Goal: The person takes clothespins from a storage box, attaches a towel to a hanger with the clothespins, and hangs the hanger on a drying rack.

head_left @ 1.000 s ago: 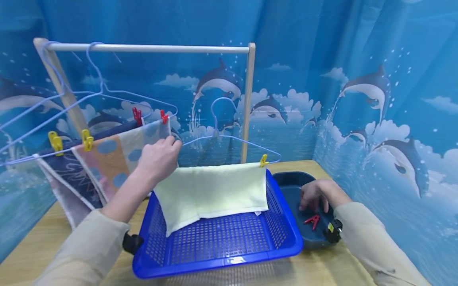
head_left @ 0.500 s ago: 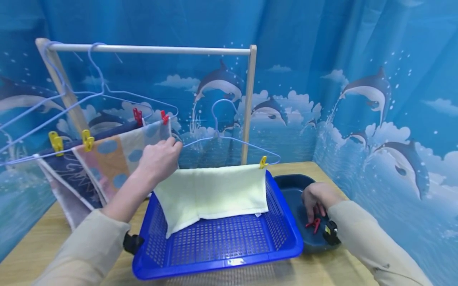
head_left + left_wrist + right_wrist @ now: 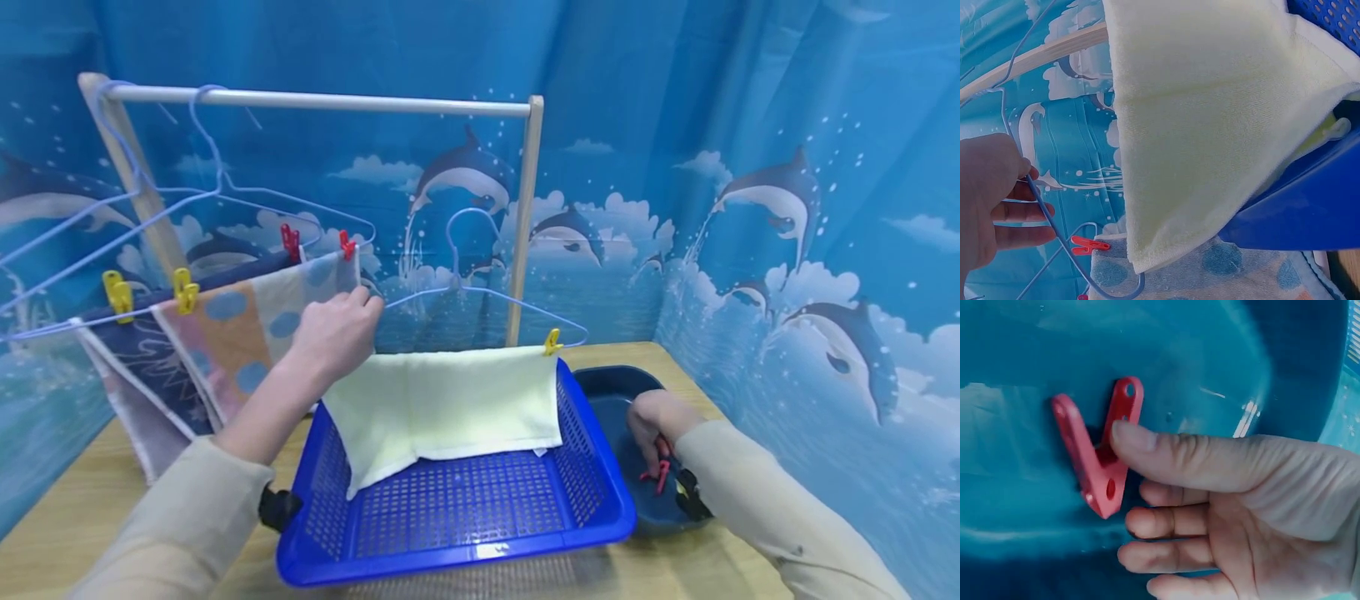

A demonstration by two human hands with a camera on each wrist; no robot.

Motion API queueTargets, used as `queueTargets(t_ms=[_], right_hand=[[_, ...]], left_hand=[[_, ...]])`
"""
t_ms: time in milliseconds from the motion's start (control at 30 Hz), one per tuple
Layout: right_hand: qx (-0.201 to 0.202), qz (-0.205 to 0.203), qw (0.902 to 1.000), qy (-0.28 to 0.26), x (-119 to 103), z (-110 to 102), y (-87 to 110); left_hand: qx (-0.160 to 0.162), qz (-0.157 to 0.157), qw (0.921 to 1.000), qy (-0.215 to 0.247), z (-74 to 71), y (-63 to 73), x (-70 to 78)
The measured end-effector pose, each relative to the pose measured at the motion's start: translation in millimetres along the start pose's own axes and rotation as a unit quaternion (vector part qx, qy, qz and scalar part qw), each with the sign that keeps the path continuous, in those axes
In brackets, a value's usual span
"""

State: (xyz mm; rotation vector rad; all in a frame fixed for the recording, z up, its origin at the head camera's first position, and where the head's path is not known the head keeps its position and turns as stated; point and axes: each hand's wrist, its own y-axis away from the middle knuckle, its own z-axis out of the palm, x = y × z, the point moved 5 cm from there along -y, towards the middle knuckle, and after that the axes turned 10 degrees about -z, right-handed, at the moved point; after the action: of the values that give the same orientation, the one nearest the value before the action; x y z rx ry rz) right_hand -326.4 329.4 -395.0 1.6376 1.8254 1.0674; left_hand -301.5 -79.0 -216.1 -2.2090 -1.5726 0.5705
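My left hand [image 3: 333, 337] grips a light-blue clothes hanger [image 3: 525, 302] near its left end. In the left wrist view, the hanger's wire runs between the thumb and fingers [image 3: 1025, 234]. A pale yellow towel [image 3: 450, 400] hangs along the hanger's bottom bar, with a yellow clothespin [image 3: 552, 342] at its right end. Its left top corner is hidden behind the hand in the head view. My right hand [image 3: 651, 418] is down in a dark blue basin [image 3: 611, 371]. Its thumb [image 3: 1179, 453] touches one leg of a red clothespin [image 3: 1088, 462]; the fingers are loosely bent beside it.
A blue perforated basket [image 3: 465, 550] stands under the towel. Behind it rises a drying rack [image 3: 322, 100] with two more hangers, bearing a dark patterned towel [image 3: 142, 354] and a dotted towel [image 3: 225, 325] held by red and yellow clothespins. A dolphin-print curtain surrounds the wooden table [image 3: 648, 354].
My right hand has moved down and toward the viewer in the basin, onto the red clothespin, which has turned slightly. My left hand keeps holding the hanger in place.
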Motion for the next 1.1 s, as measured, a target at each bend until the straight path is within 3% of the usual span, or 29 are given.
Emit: queueTargets(t_ms=[67, 233, 367, 500, 867, 1100], right_hand=[[0.004, -0.009, 0.9999, -0.006, -5.0, -0.6, 6.6], [0.059, -0.032, 0.9964, -0.052, -4.7, -3.1, 8.4], [0.124, -0.091, 0.9841, -0.089, -13.0, -9.3, 16.3], [0.175, -0.150, 0.9696, -0.082, -20.1, -14.2, 19.9], [0.195, -0.165, 0.9630, -0.086, -22.1, -18.3, 22.0], [0.244, -0.197, 0.9486, -0.043, -20.2, -27.9, 17.9]], left_hand=[[0.000, 0.001, 1.0000, -0.001, 0.1, -0.1, 0.1], [0.000, 0.006, 1.0000, -0.003, 1.8, -0.5, 0.8], [0.000, 0.005, 1.0000, -0.004, 2.5, -0.6, 0.5], [-0.002, 0.005, 1.0000, -0.006, 2.9, -0.3, 0.7], [0.001, 0.005, 0.9999, -0.011, 2.9, -0.9, 1.3], [-0.002, 0.005, 0.9999, -0.014, 4.0, -1.3, 1.2]])
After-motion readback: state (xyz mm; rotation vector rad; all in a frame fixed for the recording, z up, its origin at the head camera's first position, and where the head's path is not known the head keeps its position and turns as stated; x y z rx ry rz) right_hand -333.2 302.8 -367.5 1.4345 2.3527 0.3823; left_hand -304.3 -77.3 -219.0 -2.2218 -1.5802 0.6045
